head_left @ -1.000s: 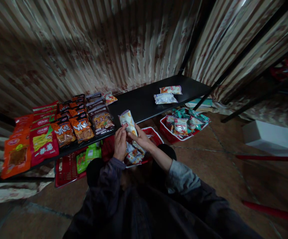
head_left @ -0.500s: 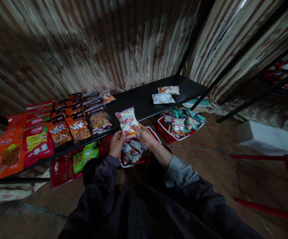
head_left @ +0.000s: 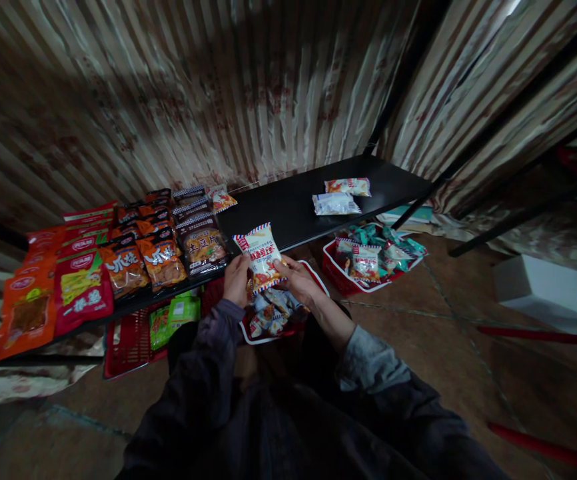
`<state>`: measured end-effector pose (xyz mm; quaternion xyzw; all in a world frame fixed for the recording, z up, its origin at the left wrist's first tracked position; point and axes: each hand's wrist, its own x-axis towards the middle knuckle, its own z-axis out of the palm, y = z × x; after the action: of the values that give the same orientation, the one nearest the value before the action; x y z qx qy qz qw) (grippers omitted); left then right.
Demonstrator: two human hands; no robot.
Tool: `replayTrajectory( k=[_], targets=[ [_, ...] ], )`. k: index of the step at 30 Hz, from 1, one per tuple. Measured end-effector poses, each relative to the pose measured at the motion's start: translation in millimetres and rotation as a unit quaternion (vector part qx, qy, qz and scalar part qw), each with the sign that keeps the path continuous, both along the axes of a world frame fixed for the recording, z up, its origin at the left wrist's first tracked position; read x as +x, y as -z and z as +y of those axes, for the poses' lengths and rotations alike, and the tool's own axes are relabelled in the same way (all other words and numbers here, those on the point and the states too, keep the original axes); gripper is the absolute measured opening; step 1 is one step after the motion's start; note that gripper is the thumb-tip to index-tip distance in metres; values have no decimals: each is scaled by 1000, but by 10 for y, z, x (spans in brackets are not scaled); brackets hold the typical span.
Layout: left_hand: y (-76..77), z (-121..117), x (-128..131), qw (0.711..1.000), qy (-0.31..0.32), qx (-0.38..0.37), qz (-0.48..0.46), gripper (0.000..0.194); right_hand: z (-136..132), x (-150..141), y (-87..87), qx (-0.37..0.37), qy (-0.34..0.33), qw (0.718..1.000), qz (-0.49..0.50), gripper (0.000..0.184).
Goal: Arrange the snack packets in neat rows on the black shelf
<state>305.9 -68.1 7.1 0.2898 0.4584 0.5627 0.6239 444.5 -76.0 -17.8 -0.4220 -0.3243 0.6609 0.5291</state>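
A white snack bag [head_left: 261, 257] with red lettering and striped edges is held front side up between both hands. My left hand [head_left: 237, 279] is closed on its left side, and my right hand [head_left: 298, 279] grips the lower right side. Below the hands is a red basket with a white rim [head_left: 320, 280], filled with several small snack packs [head_left: 274, 312]. Just beyond the bag runs the black shelf [head_left: 293, 210]. A similar snack bag [head_left: 221, 199] leans at the back of the shelf, beside the brown snack bags [head_left: 201, 243].
Rows of orange and red snack packs [head_left: 83, 287] fill the shelf's left end. Two bags [head_left: 337, 204] lie toward its right. A red basket [head_left: 351, 283] with green packs stands right, another [head_left: 127, 343] lower left. A white box [head_left: 543, 287] and red chair legs [head_left: 543, 443] are farther right.
The snack bag has turned slightly in my hands, and my left hand has shifted higher along its side. The whole view has shifted a little, with the shelf appearing farther right.
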Motion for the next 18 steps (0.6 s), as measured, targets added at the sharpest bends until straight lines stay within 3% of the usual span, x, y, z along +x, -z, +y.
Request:
replayTrajectory(
  k=[11,18],
  targets=[
    [112,344,133,996,-64,11,57,39,101,37,56,-22,-9,1000,10,47],
    [176,676,177,990,-97,-7,98,44,296,25,40,-23,-5,1000,7,49]
  ],
)
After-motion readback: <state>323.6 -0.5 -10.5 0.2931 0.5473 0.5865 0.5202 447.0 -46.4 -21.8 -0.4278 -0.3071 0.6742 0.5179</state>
